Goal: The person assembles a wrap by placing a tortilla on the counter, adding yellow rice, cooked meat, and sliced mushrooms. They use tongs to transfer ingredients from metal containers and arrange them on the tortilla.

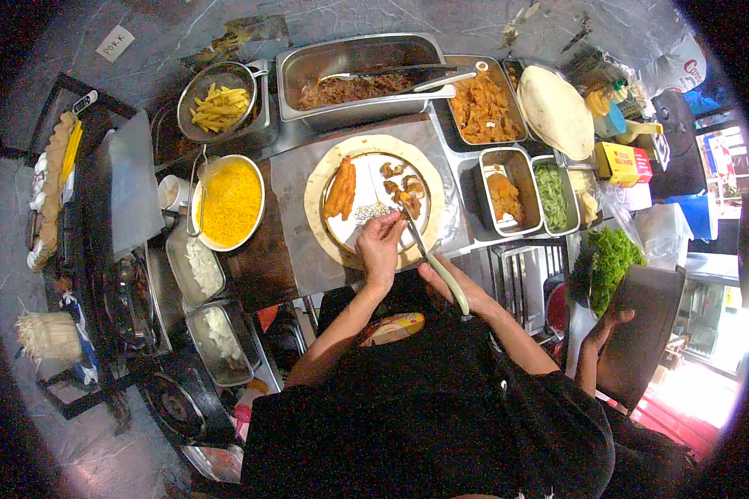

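— Counter (295,249) first, steel and crowded: what rings it?

— Long steel pan of dark shredded meat (354,87) at twelve o'clock, tray of orange pieces (481,108) at one, bowl of yellow rice (230,202) at nine, sieve of fries (218,106) at eleven. All within arm's reach, I'd judge.

— And the centre?

— Flatbread (373,200) spread flat under white paper, with a fried strip (341,190) and browned chunks (399,187) on it.

— Hands?

— Left hand (380,248) lies at six o'clock on the flatbread, fingers curled down, pinning it. Right hand (451,284) is clenched on the pale handle of tongs (424,249), tips angled toward the chunks.
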Motion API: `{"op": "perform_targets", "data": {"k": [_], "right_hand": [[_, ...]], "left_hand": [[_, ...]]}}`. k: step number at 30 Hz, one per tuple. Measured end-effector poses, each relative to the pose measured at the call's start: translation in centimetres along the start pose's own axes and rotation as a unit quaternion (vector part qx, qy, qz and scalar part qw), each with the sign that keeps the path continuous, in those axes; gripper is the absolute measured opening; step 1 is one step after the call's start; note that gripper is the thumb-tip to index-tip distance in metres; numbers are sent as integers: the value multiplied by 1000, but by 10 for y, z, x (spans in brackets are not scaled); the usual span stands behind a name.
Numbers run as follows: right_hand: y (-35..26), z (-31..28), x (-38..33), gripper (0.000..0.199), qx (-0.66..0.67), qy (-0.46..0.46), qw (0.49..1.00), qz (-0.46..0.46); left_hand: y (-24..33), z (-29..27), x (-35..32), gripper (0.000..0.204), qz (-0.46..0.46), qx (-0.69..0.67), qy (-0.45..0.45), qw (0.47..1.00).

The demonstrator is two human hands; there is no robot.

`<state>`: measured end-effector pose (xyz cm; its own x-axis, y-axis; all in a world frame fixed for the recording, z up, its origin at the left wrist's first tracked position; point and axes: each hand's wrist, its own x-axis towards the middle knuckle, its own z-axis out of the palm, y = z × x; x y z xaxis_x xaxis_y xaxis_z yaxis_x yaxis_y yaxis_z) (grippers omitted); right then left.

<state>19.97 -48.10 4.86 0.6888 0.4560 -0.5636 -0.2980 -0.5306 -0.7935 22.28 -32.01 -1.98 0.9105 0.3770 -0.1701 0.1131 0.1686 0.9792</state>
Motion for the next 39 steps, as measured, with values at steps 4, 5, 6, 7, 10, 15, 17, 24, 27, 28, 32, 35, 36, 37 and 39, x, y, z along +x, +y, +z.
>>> {"op": "perform_targets", "data": {"k": [4,5,6,7,10,15,17,24,27,28,32,35,36,37,39], "right_hand": [[-10,5,-4,59,-30,65,997,27],[-11,4,-3,57,-43,68,996,33],[-12,2,-3,55,-56,71,995,39],[-16,-1,-4,56,-62,69,995,45],[-18,-7,-7,55,-59,76,994,44],[-25,-11,-15,48,67,76,990,97],[-20,-16,-14,51,54,86,992,73],[-34,-30,-10,61,30,44,992,118],[-8,-32,0,60,-31,64,994,88],[-6,-33,1,57,-134,105,985,20],[-19,-30,0,49,-124,95,986,52],[-6,-34,2,46,-82,94,992,10],[-6,-33,4,46,-85,106,991,-6],[-5,-33,5,47,-90,119,989,-21],[3,-31,11,45,-34,135,990,-16]], "left_hand": [[-5,-1,0,21,-5,5,-7,1000],[-6,-1,0,21,-3,7,-9,1000],[-8,-1,0,21,-5,24,-16,1000],[-9,-2,2,21,-7,41,-23,999],[-14,-5,7,23,-9,54,-22,998],[-24,-9,29,24,12,129,1,992],[-10,-1,33,27,48,223,-2,974],[-6,0,37,27,35,201,13,979],[-1,1,39,31,32,214,-40,976],[-3,-1,41,31,70,282,-42,956],[-21,-9,30,32,219,353,46,909],[59,-32,7,31,198,229,47,952],[105,-55,0,23,255,231,93,934],[138,-86,-2,20,279,251,132,917],[168,-152,14,17,306,336,323,830]]}}
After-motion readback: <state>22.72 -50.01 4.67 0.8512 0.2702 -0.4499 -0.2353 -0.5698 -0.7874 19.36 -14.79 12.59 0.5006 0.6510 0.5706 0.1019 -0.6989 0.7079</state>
